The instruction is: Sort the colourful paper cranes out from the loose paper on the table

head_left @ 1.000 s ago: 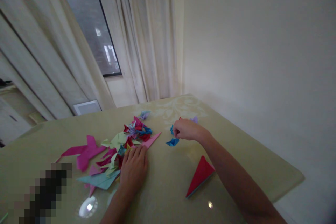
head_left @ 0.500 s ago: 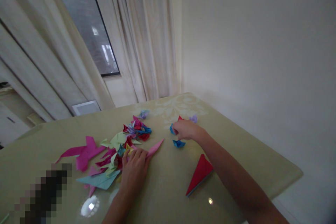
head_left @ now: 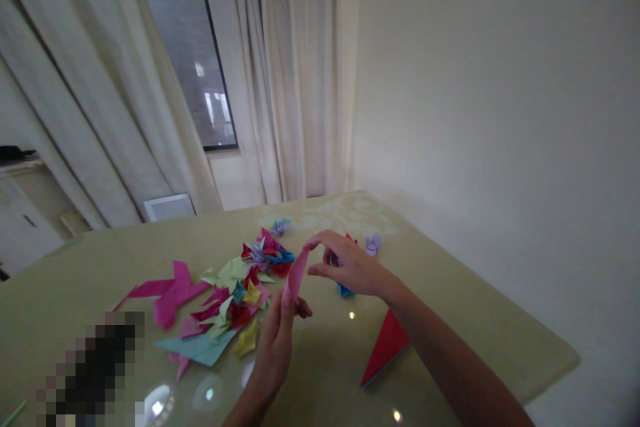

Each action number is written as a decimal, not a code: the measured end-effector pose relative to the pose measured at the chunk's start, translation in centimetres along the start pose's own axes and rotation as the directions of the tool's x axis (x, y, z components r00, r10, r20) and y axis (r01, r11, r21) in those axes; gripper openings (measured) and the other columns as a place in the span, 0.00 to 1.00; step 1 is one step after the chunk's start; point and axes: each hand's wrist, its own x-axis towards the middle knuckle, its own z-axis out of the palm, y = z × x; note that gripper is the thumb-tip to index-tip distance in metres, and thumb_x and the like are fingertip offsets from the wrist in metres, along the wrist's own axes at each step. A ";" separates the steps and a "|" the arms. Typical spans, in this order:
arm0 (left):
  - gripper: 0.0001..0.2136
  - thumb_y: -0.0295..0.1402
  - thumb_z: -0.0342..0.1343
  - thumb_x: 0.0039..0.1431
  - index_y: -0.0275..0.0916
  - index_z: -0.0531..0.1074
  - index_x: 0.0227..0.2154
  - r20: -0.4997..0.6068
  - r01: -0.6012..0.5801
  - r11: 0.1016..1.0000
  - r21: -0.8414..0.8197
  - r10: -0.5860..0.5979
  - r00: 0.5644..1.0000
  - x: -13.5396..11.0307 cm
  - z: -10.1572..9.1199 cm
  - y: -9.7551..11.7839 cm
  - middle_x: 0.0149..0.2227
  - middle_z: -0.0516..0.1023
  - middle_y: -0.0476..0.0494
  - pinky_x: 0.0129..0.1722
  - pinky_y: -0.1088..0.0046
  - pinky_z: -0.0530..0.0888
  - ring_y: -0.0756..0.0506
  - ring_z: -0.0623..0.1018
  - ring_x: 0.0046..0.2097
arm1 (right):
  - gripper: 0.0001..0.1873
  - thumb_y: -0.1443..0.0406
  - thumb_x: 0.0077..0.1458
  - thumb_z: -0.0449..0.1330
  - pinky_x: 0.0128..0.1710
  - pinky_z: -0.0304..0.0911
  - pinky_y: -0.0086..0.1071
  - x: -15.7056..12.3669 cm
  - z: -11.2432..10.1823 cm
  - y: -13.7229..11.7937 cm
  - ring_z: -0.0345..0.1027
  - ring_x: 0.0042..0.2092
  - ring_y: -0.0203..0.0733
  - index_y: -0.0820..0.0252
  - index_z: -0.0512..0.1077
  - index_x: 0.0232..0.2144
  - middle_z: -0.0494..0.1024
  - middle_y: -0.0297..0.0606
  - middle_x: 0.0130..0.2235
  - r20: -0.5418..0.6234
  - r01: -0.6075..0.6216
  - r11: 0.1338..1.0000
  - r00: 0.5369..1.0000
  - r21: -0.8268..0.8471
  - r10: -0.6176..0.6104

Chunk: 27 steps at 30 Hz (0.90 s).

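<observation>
My left hand [head_left: 274, 340] is closed on a long pink folded paper [head_left: 296, 275], holding it tilted up above the table. My right hand [head_left: 347, 263] reaches to the paper's upper tip, its fingertips at or touching that tip. Its thumb stands apart from the fingers, leaving a gap between them. Blue origami pieces [head_left: 345, 291] lie beneath the right hand, partly hidden by it. A pile of small origami pieces in several colours, with a yellow piece [head_left: 247, 340] at its near side, lies left of my left hand.
A magenta origami figure [head_left: 173, 293] and a light blue folded paper [head_left: 203, 347] lie to the left. The red folded triangle [head_left: 383, 350] is beside my right forearm. A purple piece [head_left: 373, 244] lies farther back. A wall borders the table's right side.
My left hand has lifted the pink paper off the table beside the pile. My right hand has left the blue pieces and moved left to the paper's tip. The view has shifted slightly.
</observation>
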 end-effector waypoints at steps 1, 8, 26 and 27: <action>0.25 0.55 0.42 0.74 0.42 0.74 0.34 0.051 0.013 0.999 -0.034 -0.012 0.999 -0.2 0.2 0.2 0.35 0.79 0.43 0.42 0.66 0.76 0.43 0.78 0.40 | 0.20 0.55 0.64 0.67 0.39 0.68 0.29 -0.6 0.4 -0.3 0.71 0.37 0.36 0.56 0.75 0.54 0.78 0.38 0.49 -0.025 -0.020 1.000 0.999 0.023 0.020; 0.24 0.55 0.44 0.73 0.42 0.77 0.42 0.287 -0.201 0.979 -0.018 0.198 0.937 -2.1 1.5 -0.2 0.41 0.82 0.39 0.43 0.64 0.77 0.40 0.79 0.42 | 0.16 0.54 0.59 0.70 0.40 0.68 0.34 -8.6 6.2 -2.0 0.72 0.40 0.43 0.52 0.78 0.47 0.79 0.37 0.43 -0.120 -0.167 0.980 0.976 0.110 0.180; 0.20 0.41 0.66 0.61 0.43 0.76 0.55 0.648 -0.441 0.806 0.394 0.097 0.756 -4.4 6.3 -0.6 0.54 0.79 0.37 0.56 0.53 0.72 0.34 0.75 0.54 | 0.24 0.42 0.54 0.67 0.32 0.65 0.36 -17.8 1.8 5.8 0.67 0.32 0.45 0.55 0.73 0.27 0.71 0.35 0.28 -0.511 -0.308 0.877 0.721 0.370 0.469; 0.15 0.38 0.63 0.64 0.43 0.77 0.52 0.662 -0.441 0.798 0.411 0.071 0.746 -4.3 6.5 -0.5 0.52 0.79 0.38 0.56 0.55 0.72 0.35 0.75 0.54 | 0.27 0.40 0.53 0.67 0.29 0.63 0.34 -17.9 1.8 6.6 0.64 0.29 0.43 0.55 0.71 0.25 0.69 0.34 0.26 -0.517 -0.323 0.864 0.700 0.386 0.492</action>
